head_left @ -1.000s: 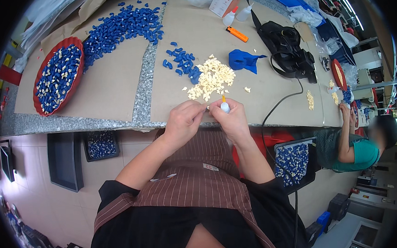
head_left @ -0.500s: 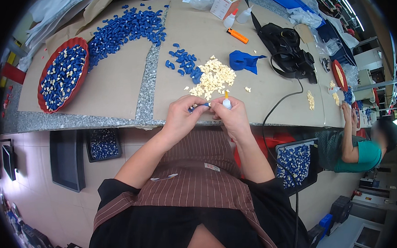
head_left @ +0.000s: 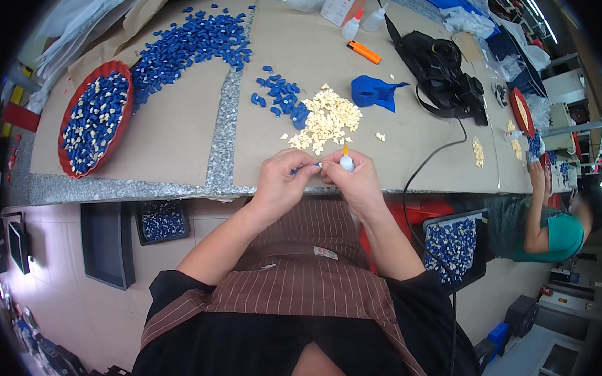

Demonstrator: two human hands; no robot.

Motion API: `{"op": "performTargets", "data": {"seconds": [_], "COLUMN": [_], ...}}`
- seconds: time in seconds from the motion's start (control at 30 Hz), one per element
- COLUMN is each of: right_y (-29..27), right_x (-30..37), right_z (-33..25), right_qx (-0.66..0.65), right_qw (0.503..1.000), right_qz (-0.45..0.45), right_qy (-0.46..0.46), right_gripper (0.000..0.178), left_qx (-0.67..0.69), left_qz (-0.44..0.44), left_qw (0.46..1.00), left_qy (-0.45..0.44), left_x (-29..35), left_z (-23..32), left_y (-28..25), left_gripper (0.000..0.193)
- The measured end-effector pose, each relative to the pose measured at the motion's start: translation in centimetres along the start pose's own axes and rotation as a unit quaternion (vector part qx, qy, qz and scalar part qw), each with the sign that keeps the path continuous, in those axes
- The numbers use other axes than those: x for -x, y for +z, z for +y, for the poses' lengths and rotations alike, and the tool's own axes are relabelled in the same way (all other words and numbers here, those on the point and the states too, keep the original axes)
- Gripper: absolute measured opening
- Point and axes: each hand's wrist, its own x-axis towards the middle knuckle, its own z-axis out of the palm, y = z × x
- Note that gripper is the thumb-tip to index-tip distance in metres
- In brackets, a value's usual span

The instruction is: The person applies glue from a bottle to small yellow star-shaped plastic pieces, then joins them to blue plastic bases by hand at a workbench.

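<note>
Close together at the table's front edge, both hands work over small parts. My left hand (head_left: pixel 281 182) is closed, its fingertips pinching a small blue plastic piece (head_left: pixel 294 171). My right hand (head_left: pixel 357 184) is closed around a small white squeeze bottle (head_left: pixel 346 162) with a yellow tip pointing away from me. Its thumb and forefinger meet the left fingertips at a tiny pale part, mostly covered by the fingers. Just beyond them lies a heap of cream-coloured small pieces (head_left: pixel 331 116), with loose blue pieces (head_left: pixel 280 93) at its left side.
At the left stands a red fluted dish (head_left: pixel 128 105) of blue and cream pieces; a large blue heap (head_left: pixel 192 46) spreads behind it. An orange cutter (head_left: pixel 364 52), blue cloth (head_left: pixel 374 94) and black strapped gear (head_left: pixel 438 69) lie right. A co-worker (head_left: pixel 562 234) sits far right.
The whole view has shifted slightly. My hands stay together, with the blue piece and bottle still held; the fingers have changed position only a little.
</note>
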Motion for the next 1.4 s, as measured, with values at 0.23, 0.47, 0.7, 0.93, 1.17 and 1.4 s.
{"op": "performTargets", "data": {"seconds": [0.23,0.47,0.7,0.93,1.17,1.4], "right_y": [-0.6,0.0,-0.2,0.0,-0.6,-0.7], "right_x": [0.2,0.0,0.2,0.5,0.5,0.4], "right_z": [-0.1,0.3,0.5,0.0,0.5,0.7], "right_qx": [-0.032,-0.026,-0.024,-0.012,-0.034,-0.041], "right_qw": [0.998,0.999,0.999,0.999,0.998,0.998], "right_qz": [0.043,0.011,0.02,0.02,0.022,0.01], "right_qy": [-0.027,-0.035,-0.039,-0.024,-0.038,-0.047], "right_gripper": [0.016,0.015,0.013,0.011,0.011,0.012], "left_qx": [-0.026,-0.509,-0.668,-0.273,-0.121,-0.315], "left_qz": [0.175,0.405,0.289,0.021,-0.078,-0.072], "left_qw": [0.979,0.76,0.663,0.947,0.99,0.932], "left_qy": [-0.101,-0.001,0.175,0.167,-0.007,0.166], "left_x": [-1.1,-2.8,-6.0,-12.9,-11.5,-9.6], "left_z": [1.2,0.9,0.4,-4.2,-2.2,-2.6], "left_y": [-7.1,-30.5,-26.5,-9.1,-4.4,-3.4], "left_gripper": [0.019,0.038,0.025,0.026,0.025,0.015]}}
